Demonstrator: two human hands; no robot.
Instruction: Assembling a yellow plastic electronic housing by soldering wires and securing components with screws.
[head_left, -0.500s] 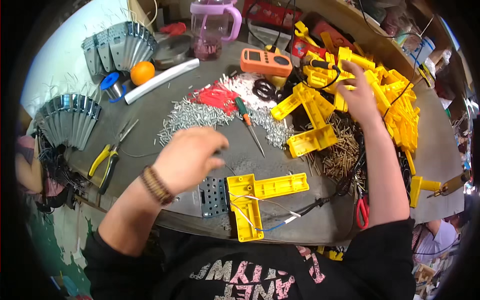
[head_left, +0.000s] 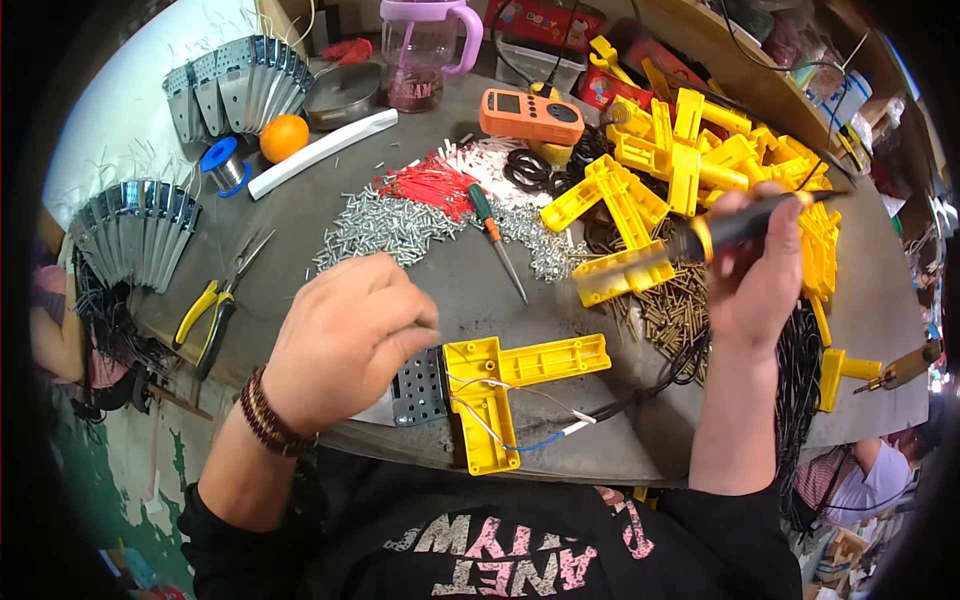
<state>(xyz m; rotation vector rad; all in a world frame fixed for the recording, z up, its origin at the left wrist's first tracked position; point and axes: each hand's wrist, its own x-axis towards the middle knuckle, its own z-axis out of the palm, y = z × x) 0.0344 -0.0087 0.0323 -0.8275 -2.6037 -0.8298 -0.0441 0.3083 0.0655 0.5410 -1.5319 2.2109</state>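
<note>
My right hand (head_left: 755, 275) is wrapped round a black-handled tool (head_left: 745, 225) with a yellow ring. Its long thin shaft points left, smeared by motion, so its exact kind is unclear. My left hand (head_left: 350, 340) is closed in a pinch above a perforated grey metal plate (head_left: 418, 388); whatever it may hold is hidden. Against that plate lies an open T-shaped yellow plastic housing (head_left: 480, 400), at the table's near edge. White and blue wires (head_left: 545, 440) run across the housing to a black cable (head_left: 640, 402).
Silver screws (head_left: 385, 230), red sleeves (head_left: 430, 188), a screwdriver (head_left: 497, 240) and brass-coloured screws (head_left: 670, 305) lie mid-table. Yellow housings (head_left: 685, 150) are heaped at right beyond an orange meter (head_left: 530, 118). Pliers (head_left: 210, 315), a solder spool (head_left: 225, 168) and metal plates (head_left: 135, 230) are at left.
My right hand has come back toward me from the yellow heap, now with the black-handled tool in it. My left hand has shifted slightly left and nearer me, its fingers drawn closer together.
</note>
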